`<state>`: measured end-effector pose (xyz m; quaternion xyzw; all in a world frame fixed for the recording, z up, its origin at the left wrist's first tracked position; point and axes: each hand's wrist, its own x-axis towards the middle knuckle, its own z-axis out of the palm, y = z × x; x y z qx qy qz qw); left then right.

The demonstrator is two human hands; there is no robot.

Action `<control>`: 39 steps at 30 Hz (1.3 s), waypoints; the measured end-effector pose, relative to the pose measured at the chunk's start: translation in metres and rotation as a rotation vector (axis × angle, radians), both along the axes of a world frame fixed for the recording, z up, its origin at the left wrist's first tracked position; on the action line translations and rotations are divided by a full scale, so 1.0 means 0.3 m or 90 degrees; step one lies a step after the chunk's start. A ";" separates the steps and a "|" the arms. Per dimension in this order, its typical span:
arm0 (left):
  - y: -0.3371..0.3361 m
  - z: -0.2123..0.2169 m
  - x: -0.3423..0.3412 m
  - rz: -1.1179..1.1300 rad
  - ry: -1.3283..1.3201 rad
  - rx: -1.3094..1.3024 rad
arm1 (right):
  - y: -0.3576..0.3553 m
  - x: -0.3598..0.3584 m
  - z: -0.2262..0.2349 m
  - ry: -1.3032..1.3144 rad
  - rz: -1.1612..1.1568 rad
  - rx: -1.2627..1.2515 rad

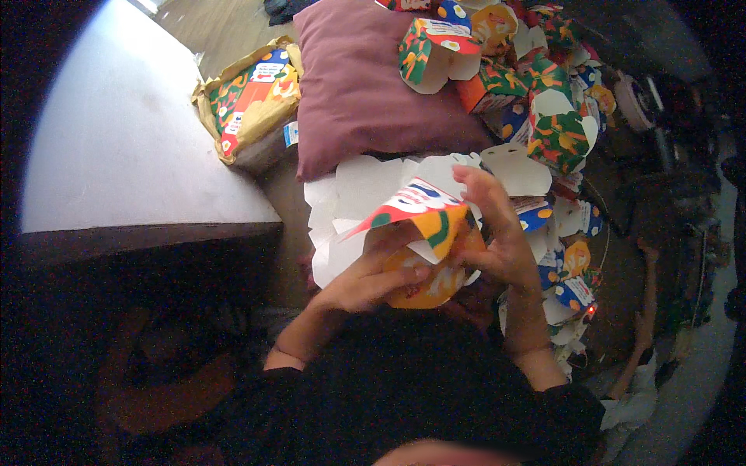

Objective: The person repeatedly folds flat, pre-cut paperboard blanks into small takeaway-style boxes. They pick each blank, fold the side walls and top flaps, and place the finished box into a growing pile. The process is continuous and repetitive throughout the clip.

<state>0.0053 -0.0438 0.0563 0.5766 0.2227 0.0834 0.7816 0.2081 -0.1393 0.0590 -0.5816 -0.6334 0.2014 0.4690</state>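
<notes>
Between my hands, in front of my body, is a partly folded cardboard takeaway box [431, 289], printed in yellow, red, green and white. My left hand [369, 283] grips its near left side, thumb lying over the yellow panel and the other fingers partly hidden behind the card. On the opposite side my right hand [503, 233] curves around the box, fingers bent at its upper edge and side. One red and white flap stands up at a slant. Beneath the box lie white flat box blanks [330, 198] with notched edges, plain side up.
A mauve cushion [373, 93] lies beyond the blanks. Folded boxes [561, 140] are heaped along the right. At the left, torn brown paper wraps a bundle of printed blanks [252, 97], beside a white surface [148, 147]. Another person's arm [643, 303] shows at far right.
</notes>
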 end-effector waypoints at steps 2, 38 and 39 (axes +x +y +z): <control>0.016 0.033 -0.014 -0.086 0.015 -0.137 | 0.008 0.003 0.009 0.034 0.051 0.024; -0.010 0.040 0.012 -0.106 -0.012 -0.303 | -0.081 0.022 0.069 -0.292 0.033 0.061; -0.009 0.036 0.011 -0.101 -0.006 -0.301 | -0.084 0.012 0.062 -0.302 0.014 0.068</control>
